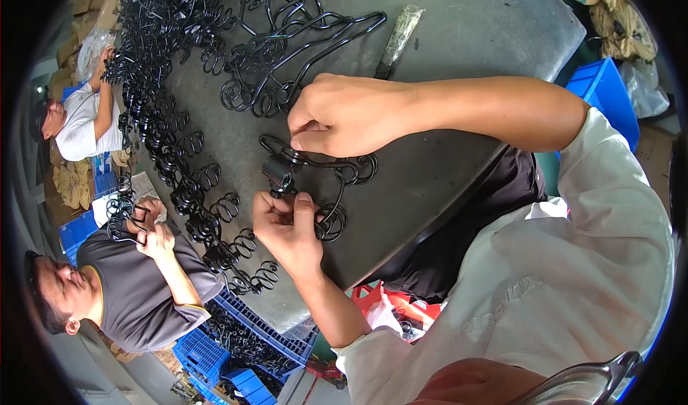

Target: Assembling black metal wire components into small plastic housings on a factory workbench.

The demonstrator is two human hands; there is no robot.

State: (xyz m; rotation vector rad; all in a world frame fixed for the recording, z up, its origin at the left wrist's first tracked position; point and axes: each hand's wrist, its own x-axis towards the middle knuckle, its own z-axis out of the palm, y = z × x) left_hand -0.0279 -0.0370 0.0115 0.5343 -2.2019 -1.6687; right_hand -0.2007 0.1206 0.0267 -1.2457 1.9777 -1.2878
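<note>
A black wire spring (345, 170) with a coil at each side lies between my hands, over the dark table. On its bent wire end sits a short black cylinder (277, 170), like a sleeve or roller. My right hand (351, 115), the upper one, is closed, with thumb and fingertips gripping the wire beside the cylinder. Below it, my left hand (290, 229) pinches the lower end of the cylinder between thumb and fingers, its thumb next to the lower coil (331, 222). The fingertips partly hide what they touch.
More wire springs (287, 54) lie beyond my right hand, near a tape-wrapped tool handle (401, 36). Rows of coiled springs (172, 147) line the far side of the table (473, 25). Two people work across from me; the nearer one's hands (154, 233) hold a spring. Blue crates (204, 355) stand below.
</note>
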